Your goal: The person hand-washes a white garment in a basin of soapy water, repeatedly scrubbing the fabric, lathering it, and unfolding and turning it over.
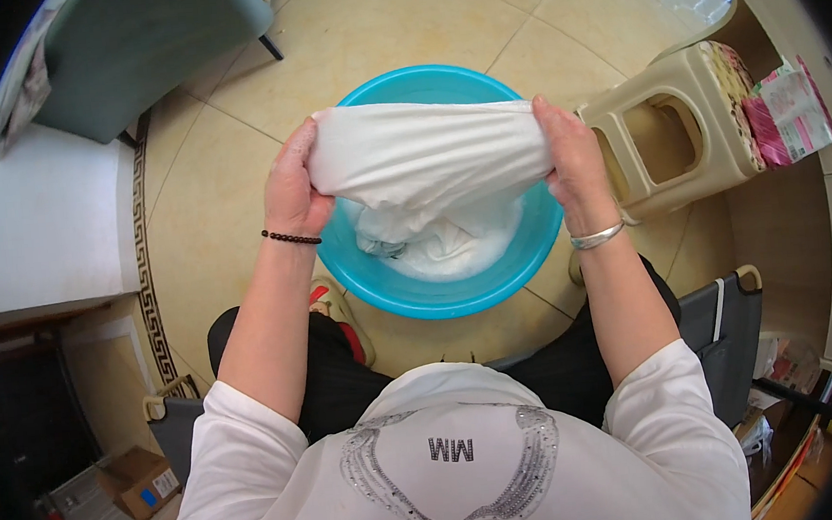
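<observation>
A white cloth (429, 149) is stretched between my two hands above a round blue plastic basin (445, 307). My left hand (297, 178) grips the cloth's left end, with some suds on the skin and a dark bead bracelet at the wrist. On the other side, my right hand (576, 152) grips the right end, a silver bangle on that wrist. The lower part of the cloth hangs down into white, foamy suds (488, 243) in the basin, where more white fabric lies bunched. How deep the water is cannot be told.
The basin stands on a tiled floor (368, 29) between my feet. A beige plastic stool (634, 147) is close by on the right, with a pink package (789, 117) at its far end. At the upper left is a grey-green chair (158, 53); a cardboard box (140, 483) sits lower left.
</observation>
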{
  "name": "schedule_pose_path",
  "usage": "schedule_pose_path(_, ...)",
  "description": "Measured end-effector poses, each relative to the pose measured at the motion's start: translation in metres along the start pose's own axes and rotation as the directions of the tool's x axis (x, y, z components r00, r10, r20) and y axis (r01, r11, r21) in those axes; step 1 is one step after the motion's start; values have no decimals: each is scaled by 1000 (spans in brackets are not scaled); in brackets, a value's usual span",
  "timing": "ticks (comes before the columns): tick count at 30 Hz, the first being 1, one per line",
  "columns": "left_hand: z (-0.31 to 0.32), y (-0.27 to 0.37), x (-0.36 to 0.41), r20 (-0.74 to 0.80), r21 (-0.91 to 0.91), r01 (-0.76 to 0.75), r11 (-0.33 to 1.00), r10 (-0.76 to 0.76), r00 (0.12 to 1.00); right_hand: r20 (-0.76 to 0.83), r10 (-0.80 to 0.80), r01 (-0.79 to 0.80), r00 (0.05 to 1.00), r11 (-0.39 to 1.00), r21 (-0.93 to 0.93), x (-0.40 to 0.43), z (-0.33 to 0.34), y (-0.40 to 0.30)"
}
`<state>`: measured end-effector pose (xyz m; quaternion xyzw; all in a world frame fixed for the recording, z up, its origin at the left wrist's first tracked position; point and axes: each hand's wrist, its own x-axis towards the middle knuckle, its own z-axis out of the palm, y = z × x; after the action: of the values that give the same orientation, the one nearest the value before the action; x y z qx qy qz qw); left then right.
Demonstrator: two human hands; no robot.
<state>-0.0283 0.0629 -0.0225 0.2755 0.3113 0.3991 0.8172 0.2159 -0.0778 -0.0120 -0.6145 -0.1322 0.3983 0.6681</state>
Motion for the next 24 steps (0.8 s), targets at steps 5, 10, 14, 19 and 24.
schedule_pose_path(5,-3,21,-3,-65,170,-164,972,177,982,144,-60,37,988,987,157,-12,-8,-27)
schedule_pose_path(10,-1,15,-3,-146,435,-47,899,122,982,308,-99,218,946,898,-382,-11,-12,-32)
schedule_pose_path(14,-11,13,3,-153,423,-48,905,123,980,522,156,529,838,-2,-849,-16,-14,-5)
schedule_pose_path(19,-13,-10,0,-319,705,359,612,-178,931,458,-41,455,888,222,-862,-5,-11,18)
schedule_pose_path(24,11,-71,-20,-365,333,665,668,-559,744,524,-29,292,852,855,-428,-66,47,39)
